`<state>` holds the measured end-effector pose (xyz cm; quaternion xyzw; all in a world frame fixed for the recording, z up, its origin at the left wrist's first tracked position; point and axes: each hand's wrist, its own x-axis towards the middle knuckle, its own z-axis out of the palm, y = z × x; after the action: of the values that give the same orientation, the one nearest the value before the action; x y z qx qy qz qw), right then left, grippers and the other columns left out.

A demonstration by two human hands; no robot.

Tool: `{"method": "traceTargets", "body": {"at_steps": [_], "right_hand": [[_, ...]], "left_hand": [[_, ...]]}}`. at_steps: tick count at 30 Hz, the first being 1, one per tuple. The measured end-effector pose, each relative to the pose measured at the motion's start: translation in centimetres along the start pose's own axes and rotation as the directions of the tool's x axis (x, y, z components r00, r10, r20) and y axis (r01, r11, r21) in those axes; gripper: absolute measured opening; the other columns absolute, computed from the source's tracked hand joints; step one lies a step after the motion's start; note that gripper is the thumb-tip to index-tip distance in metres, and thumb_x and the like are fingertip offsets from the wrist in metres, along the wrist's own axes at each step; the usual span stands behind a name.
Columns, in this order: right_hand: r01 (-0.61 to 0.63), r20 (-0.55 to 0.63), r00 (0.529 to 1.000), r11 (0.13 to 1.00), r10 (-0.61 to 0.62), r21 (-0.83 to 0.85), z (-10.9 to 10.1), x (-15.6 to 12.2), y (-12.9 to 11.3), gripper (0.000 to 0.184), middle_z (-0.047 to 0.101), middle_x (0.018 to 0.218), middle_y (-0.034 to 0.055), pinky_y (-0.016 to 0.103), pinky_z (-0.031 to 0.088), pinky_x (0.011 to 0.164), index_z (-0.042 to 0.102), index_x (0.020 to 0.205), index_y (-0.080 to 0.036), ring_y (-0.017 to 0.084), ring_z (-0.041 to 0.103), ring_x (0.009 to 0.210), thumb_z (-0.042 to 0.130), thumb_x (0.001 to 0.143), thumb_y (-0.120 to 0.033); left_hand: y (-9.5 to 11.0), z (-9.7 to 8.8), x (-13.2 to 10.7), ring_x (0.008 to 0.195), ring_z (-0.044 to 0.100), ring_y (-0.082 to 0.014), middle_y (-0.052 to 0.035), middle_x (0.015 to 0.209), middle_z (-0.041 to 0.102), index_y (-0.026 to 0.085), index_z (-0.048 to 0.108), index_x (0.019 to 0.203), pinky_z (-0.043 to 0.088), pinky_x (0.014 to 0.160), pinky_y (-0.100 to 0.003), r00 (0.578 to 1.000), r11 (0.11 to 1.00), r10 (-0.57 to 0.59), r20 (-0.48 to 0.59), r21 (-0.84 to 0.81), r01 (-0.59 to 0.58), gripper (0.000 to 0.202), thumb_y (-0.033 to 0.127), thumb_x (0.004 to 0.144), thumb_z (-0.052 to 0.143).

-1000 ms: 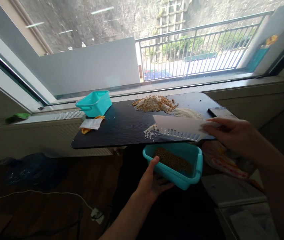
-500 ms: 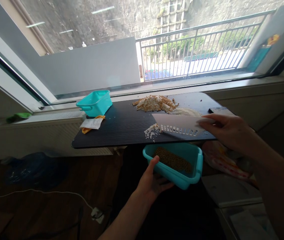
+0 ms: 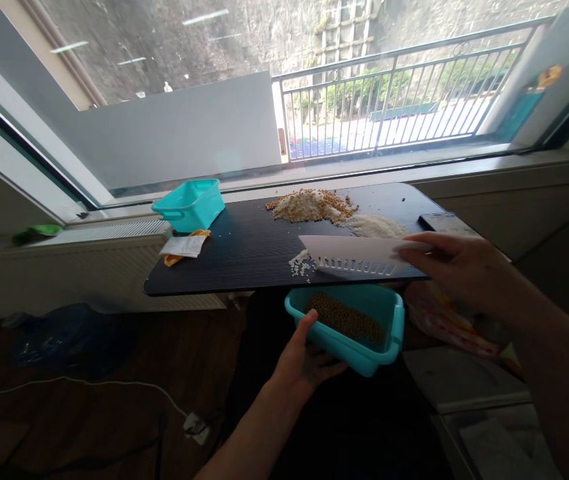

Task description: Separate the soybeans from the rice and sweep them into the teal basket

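My left hand (image 3: 304, 360) grips a turquoise plastic basket (image 3: 393, 333) from its near left side, thumb over the rim and fingers underneath. Brown grains or beans (image 3: 347, 319) lie inside it, just below the table's front edge. My right hand (image 3: 451, 257) is closed on the handle of a white slotted scoop (image 3: 349, 247), whose slotted edge is down close to the dark tabletop (image 3: 249, 257). By the scoop's left tip is a small scatter of white grains (image 3: 301, 265). Behind it sit a white grain pile (image 3: 377, 225) and a mixed pile of tan and white grains (image 3: 309, 205).
Another turquoise basket (image 3: 199, 207) stands at the table's back left, beside a folded white and orange cloth or packet (image 3: 184, 247). A dark flat object (image 3: 447, 223) lies at the right. A window runs behind the table. A power strip (image 3: 197, 427) is on the floor.
The scoop in my right hand has shifted slightly left and towards me, showing more of the white grain pile behind it. My left hand and the basket are nearly unmoved.
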<state>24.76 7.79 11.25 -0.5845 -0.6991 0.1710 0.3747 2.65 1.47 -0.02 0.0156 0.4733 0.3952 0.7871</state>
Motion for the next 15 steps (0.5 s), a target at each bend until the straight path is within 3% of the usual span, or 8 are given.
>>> {"method": "traceTargets", "body": {"at_steps": [8,15], "right_hand": [[0.037,0.037,0.999,0.999,-0.038,0.031,0.74,0.29,-0.3,0.043,0.064,0.063,0.0017,0.028,0.039,0.051,0.075,0.088,-0.019,0.014,0.049,0.055,0.061,0.072,-0.056],[0.026,0.025,0.999,1.0,-0.026,-0.014,-0.15,-0.48,0.25,0.041,0.063,0.06,0.0005,0.028,0.039,0.05,0.076,0.085,-0.022,0.015,0.049,0.054,0.061,0.071,-0.058]], "left_hand": [[0.21,-0.37,-0.05,0.117,0.058,-0.0371,-0.0197,0.13,0.055,0.016,0.051,0.129,0.055,0.087,-0.05,0.999,0.999,0.034,-0.006,-0.017,-0.034,0.061,0.052,0.081,0.062],[0.25,-0.55,-0.16,0.118,0.056,-0.0375,-0.0208,0.129,0.055,0.015,0.052,0.128,0.055,0.088,-0.049,0.999,0.999,0.049,-0.017,-0.02,-0.05,0.063,0.053,0.079,0.063]]}}
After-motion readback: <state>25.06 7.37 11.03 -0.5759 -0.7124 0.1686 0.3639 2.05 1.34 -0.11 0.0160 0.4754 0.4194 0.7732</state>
